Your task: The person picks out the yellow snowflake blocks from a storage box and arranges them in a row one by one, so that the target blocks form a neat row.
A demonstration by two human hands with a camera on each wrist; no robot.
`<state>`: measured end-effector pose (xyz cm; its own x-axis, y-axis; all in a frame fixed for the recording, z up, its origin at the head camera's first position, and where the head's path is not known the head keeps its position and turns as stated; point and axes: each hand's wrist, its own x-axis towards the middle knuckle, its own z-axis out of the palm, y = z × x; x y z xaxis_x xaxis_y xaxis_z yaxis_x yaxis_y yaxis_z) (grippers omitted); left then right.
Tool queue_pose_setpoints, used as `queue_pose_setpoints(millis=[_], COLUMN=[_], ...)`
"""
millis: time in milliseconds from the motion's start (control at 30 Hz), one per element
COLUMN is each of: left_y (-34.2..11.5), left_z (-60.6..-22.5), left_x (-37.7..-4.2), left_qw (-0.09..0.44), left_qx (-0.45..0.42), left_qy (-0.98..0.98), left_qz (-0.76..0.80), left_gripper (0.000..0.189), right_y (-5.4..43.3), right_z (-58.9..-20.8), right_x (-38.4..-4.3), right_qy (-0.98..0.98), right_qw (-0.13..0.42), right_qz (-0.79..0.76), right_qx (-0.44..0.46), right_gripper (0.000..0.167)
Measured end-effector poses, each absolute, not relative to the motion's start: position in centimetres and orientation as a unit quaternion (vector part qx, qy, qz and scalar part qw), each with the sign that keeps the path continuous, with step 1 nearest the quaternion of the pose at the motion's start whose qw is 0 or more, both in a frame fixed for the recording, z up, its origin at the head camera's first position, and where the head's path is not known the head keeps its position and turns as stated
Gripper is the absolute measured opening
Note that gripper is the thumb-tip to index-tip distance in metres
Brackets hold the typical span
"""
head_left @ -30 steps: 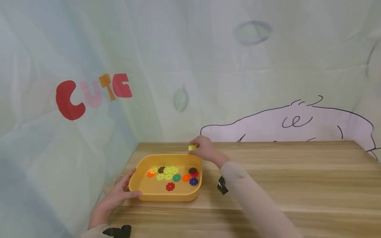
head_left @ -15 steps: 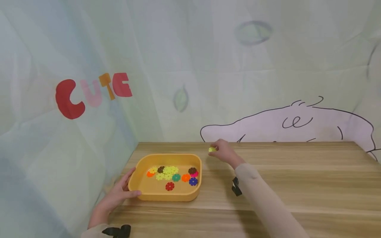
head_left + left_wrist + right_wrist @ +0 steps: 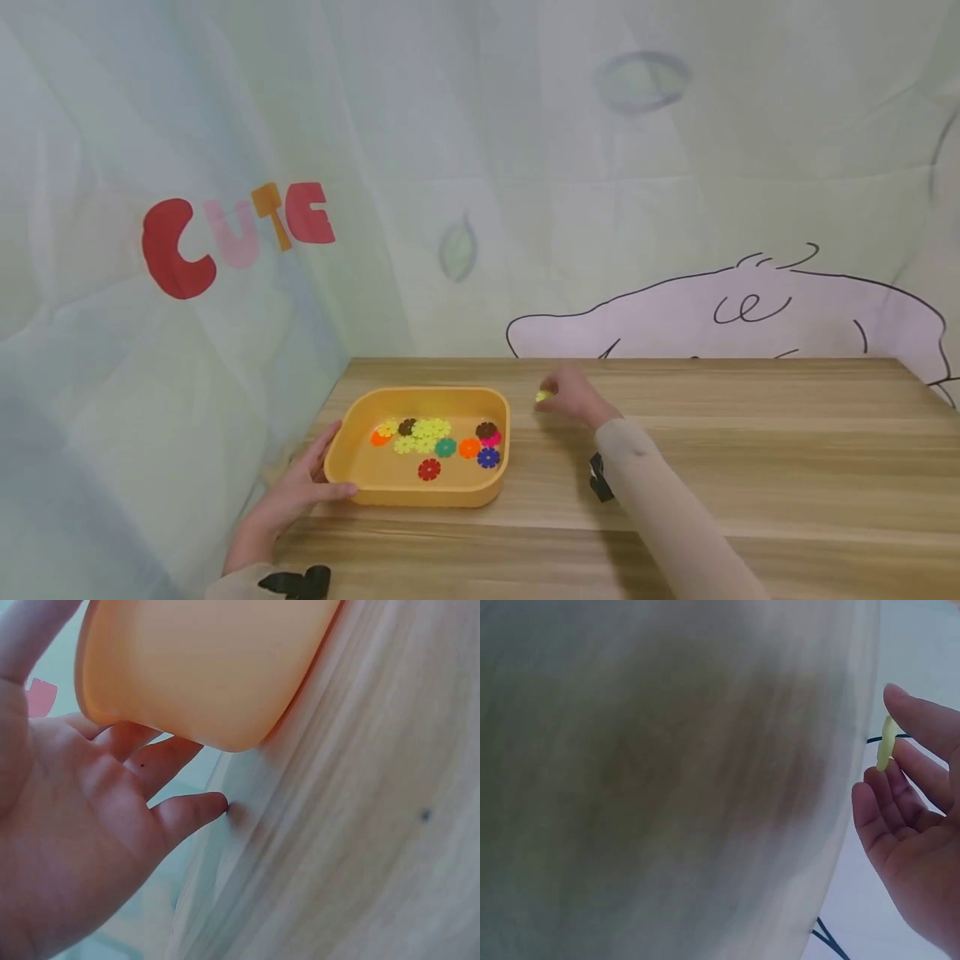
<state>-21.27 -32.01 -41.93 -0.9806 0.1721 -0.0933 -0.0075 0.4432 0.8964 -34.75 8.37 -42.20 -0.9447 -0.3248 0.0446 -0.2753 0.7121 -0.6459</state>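
The left hand [image 3: 296, 482] grasps the tray [image 3: 420, 497] at its near left corner, thumb on the near side, fingers at the left end. The left wrist view shows the little finger apart from it.

The right hand [image 3: 576, 396] pinches 1 yellow disc [image 3: 543, 397] between thumb and finger, the remaining fingers loosely bent. This disc is outside the tray, near its far right corner, over the table [image 3: 712, 467]; contact with the surface cannot be told.

The tray rests at the left of the table. Contents: 1 red disc [image 3: 429, 470], nearest; 1 green disc [image 3: 446, 447] beyond it; overlapping yellow pieces [image 3: 431, 428] at the middle, count uncertain; 1 brown disc [image 3: 406, 427] at their left; at far left, 1 orange disc [image 3: 377, 440] partly under another yellow piece. At the right end: a 2nd orange disc, 1 blue disc [image 3: 488, 457], and a 2nd brown disc overlapping 1 pink disc [image 3: 494, 440].

The left cloth bears 4 letters [image 3: 309, 214], reading CUTE.
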Motion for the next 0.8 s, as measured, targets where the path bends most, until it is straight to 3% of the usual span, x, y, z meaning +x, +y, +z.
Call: queue_pose_setpoints(millis=[233,467,800], left_y=[-31.96,-31.93,-31.87], left_z=[-41.86,-41.85,-41.67], left_x=[-21.13,-21.14,-21.07], left_qw=[0.092,0.094,0.097], left_qx=[0.047,0.046,0.04], left_qy=[0.844,0.843,0.838], left_qz=[0.527,0.527,0.535], left_gripper=[0.104,0.104,0.105], right_y=[8.41,8.36,8.34], right_z=[-42.81,-42.84,-43.13], right_x=[-34.24,-34.14,-34.55], right_qy=[0.93,0.928,0.928], right_qw=[0.077,0.072,0.078], right_qz=[-0.334,-0.336,-0.333], right_qx=[-0.134,-0.143,-0.148], right_gripper=[0.033,0.027,0.031])
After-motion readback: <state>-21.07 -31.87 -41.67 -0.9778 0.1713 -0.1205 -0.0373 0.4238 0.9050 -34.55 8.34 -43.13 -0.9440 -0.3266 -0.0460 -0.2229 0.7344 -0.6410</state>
